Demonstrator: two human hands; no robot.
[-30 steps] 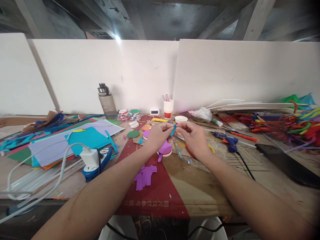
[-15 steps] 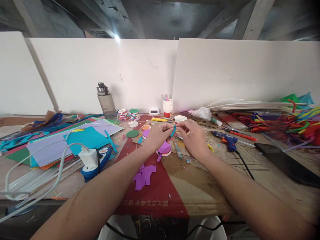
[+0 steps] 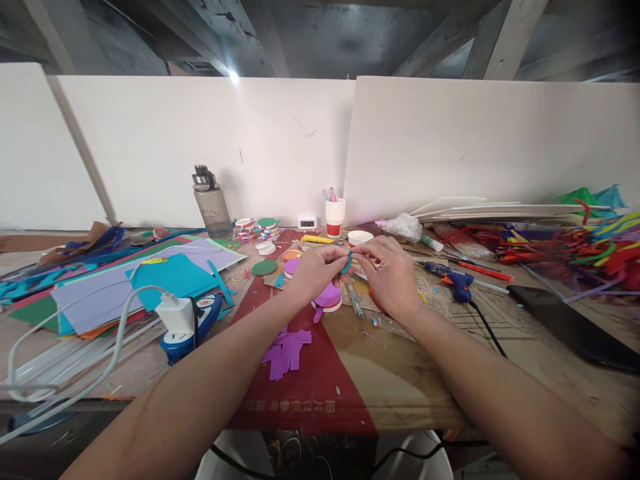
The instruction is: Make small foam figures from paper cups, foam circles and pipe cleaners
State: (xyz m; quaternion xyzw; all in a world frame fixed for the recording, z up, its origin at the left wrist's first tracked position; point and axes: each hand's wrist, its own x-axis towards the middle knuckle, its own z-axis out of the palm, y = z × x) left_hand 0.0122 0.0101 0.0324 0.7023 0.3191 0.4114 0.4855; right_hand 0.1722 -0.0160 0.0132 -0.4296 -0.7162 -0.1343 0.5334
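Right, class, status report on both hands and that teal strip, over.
Left hand and right hand both pinching the teal strip, held above the table. Purple-topped disc right below. Nothing between the hands.

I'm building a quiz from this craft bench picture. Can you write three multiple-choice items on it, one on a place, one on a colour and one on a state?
1. Where does the water bottle stand?
A. at the back, by the white wall board
B. on the red cloth at the front
C. among the pipe cleaners on the right

2. What colour is the small strip held between the hands?
A. yellow
B. teal blue
C. black

3. How is the strip held?
A. lying loose on the table
B. in the left hand alone
C. pinched by the left hand and the right hand together

Answers:
1 A, it stands upright against the board, left of the paper cups.
2 B, it shows teal between the fingertips.
3 C, the fingers of both hands meet on it above the table.
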